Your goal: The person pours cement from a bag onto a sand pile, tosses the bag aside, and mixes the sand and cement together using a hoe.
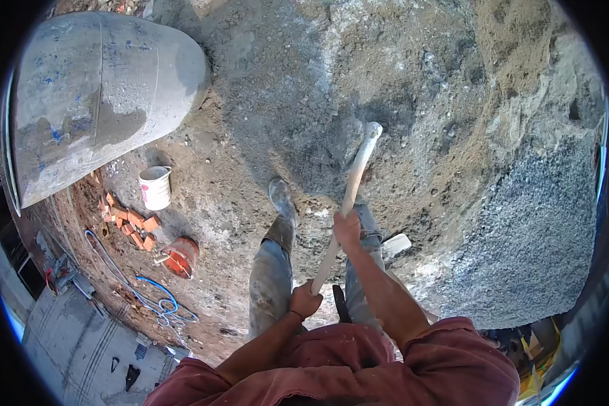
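Note:
Both of my hands are closed round a long wooden handle, which looks like a hoe's (356, 177). My left hand (305, 301) grips it near the lower end, close to my thigh. Further up the shaft, my right hand (347, 229) is wrapped round it in front of my right knee. The tool slants away from me, its whitish far end over damp grey sandy mix (311, 115). The blade is hard to make out against that mix. My boots stand at the near edge of it.
Left are a concrete pipe (115, 88), a white bucket (155, 187), broken bricks (130, 222), a red bucket (181, 258) and a blue hose (157, 287). Gravel (534, 230) is heaped right. A pale flat blade-like piece (396, 245) lies beside my right leg.

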Motion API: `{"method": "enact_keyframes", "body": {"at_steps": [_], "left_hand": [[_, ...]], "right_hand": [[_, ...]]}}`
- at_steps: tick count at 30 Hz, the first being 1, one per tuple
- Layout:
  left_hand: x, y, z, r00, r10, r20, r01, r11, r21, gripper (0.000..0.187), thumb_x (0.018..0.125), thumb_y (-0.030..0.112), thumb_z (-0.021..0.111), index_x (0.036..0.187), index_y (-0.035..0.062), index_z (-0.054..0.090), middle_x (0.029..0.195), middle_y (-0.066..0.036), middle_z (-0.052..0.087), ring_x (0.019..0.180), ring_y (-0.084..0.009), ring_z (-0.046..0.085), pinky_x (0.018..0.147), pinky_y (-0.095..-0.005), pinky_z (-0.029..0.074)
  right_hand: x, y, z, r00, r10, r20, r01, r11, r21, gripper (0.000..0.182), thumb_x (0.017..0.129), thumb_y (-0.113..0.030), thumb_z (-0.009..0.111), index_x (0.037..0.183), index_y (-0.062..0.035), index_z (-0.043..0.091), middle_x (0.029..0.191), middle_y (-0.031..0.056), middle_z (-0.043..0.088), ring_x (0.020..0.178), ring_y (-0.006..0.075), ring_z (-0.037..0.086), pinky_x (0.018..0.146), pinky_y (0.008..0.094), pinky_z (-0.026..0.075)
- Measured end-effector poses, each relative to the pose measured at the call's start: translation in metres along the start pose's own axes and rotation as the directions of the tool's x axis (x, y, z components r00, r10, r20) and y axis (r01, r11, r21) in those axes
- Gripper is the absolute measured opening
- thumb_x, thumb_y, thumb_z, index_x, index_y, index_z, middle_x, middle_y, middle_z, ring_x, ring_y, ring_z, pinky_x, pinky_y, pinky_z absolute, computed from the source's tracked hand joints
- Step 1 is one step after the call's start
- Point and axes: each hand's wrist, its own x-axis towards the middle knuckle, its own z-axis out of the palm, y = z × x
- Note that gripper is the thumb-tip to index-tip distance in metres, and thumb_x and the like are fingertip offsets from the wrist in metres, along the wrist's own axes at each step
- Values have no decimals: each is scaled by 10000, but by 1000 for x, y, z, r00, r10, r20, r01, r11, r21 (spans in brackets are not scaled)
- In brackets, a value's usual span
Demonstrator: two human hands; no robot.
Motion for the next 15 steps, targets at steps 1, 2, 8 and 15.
{"method": "enact_keyframes", "body": {"at_steps": [1, 2, 8, 15], "left_hand": [[-6, 7, 5, 998, -49, 26, 48, 998, 27, 404, 763, 182, 703, 1142, 45, 671, 910, -265, 715, 901, -455, 700, 786, -519, 566], [-9, 15, 12, 999, -36, -4, 36, 998, 42, 419, 765, 190, 711, 1154, 40, 671, 904, -263, 716, 882, -452, 704, 779, -517, 570], [84, 110, 38, 954, 290, -79, -284, 956, 74, 344, 775, 149, 724, 1101, 43, 691, 767, -209, 704, 722, -371, 725, 663, -449, 571], [270, 381, 64, 863, 499, -74, -504, 841, -199, 179, 796, 70, 700, 950, 2, 639, 678, -104, 647, 580, -201, 636, 552, -389, 490]], "right_hand": [[-4, -12, -10, 1000, 7, -17, -7, 1000, -3, 412, 923, -245, 677, 1106, 93, 529, 877, 255, 662, 685, 301, 702, 574, 453, 567], [-8, -23, -22, 994, 102, 37, -104, 993, 48, 408, 927, -249, 675, 1104, 87, 525, 839, 229, 652, 654, 286, 694, 559, 444, 559], [49, -137, -191, 998, 4, -62, 20, 921, 388, 452, 927, -265, 653, 1154, 97, 504, 798, 281, 659, 747, 446, 691, 696, 515, 530], [297, -221, -370, 837, -227, -498, 330, 935, 129, 433, 919, -302, 675, 979, 122, 610, 809, 280, 702, 739, 407, 726, 691, 459, 575]]}}
